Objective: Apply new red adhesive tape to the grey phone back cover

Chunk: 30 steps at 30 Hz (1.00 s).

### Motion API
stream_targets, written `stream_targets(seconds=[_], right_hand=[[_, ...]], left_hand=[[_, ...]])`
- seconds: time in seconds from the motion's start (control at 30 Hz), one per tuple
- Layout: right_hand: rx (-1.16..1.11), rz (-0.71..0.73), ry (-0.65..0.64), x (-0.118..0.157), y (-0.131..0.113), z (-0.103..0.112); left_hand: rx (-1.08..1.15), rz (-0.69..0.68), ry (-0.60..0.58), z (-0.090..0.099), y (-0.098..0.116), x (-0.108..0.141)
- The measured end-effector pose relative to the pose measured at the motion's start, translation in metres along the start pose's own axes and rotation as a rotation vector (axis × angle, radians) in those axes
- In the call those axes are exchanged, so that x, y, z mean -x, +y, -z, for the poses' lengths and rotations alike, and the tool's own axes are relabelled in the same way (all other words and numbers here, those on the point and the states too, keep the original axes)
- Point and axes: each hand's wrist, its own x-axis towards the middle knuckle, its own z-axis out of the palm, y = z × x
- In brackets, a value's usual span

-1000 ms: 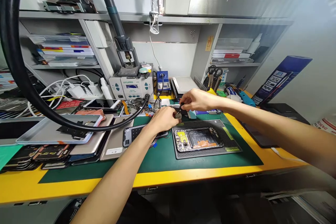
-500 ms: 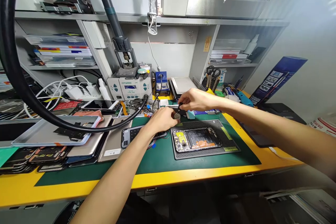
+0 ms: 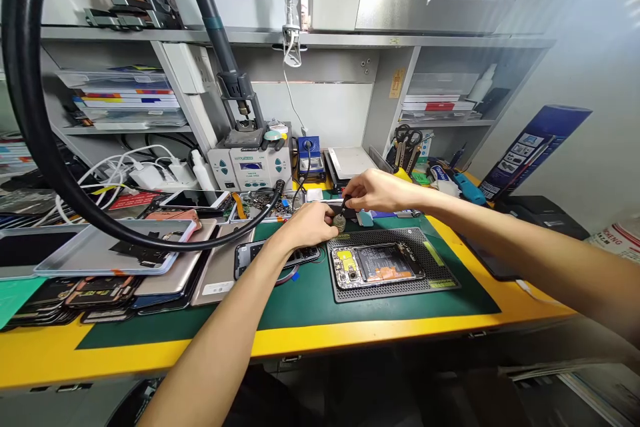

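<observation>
With its fingers closed, my left hand (image 3: 311,223) steadies a small glass bottle (image 3: 339,223) at the back edge of the black perforated mat. Directly above the bottle, my right hand (image 3: 369,189) pinches a small black cap (image 3: 345,201); whether the cap touches the bottle's neck I cannot tell. Nearer to me, an opened smartphone (image 3: 383,265) lies on the perforated mat (image 3: 435,273), its battery and circuit board exposed. A detached phone back cover (image 3: 246,257) lies partly under my left forearm.
At left, a white tray (image 3: 183,237) rests on stacked phones and tablets. The hot-air station (image 3: 253,165) stands behind, its thick black hose (image 3: 125,238) looping across the left side. A soldering iron stand (image 3: 309,159) and scissors (image 3: 410,137) are at the back.
The whole view has shifted slightly to the right. My hands keep almost the same pose over the bottle, with the cap still in my right fingers.
</observation>
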Motion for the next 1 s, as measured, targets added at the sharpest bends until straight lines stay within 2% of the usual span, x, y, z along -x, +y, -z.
stream_targets(seconds=[0.27,0.37,0.47,0.6,0.7,0.83,1.0], right_hand=[[-0.056,0.008,0.032,0.003,0.002,-0.001],[-0.110,0.013,0.039,0.004,0.005,-0.002],[-0.171,0.010,0.050,0.006,0.009,-0.003],[-0.242,-0.002,0.087,0.008,0.019,-0.005],[-0.301,-0.004,0.111,0.006,0.030,-0.008],[-0.360,-0.018,0.094,0.003,0.036,-0.015],[-0.390,-0.047,0.095,0.005,0.031,-0.017]], left_hand=[[0.023,0.031,0.110,0.042,0.016,0.023],[-0.013,0.075,0.156,0.063,0.019,0.047],[-0.079,0.158,0.167,0.078,0.013,0.085],[-0.180,0.277,0.142,0.077,-0.011,0.138],[-0.212,0.292,0.096,0.067,-0.027,0.164],[-0.223,0.264,0.062,0.059,-0.035,0.172],[-0.279,0.215,0.134,0.061,-0.034,0.166]])
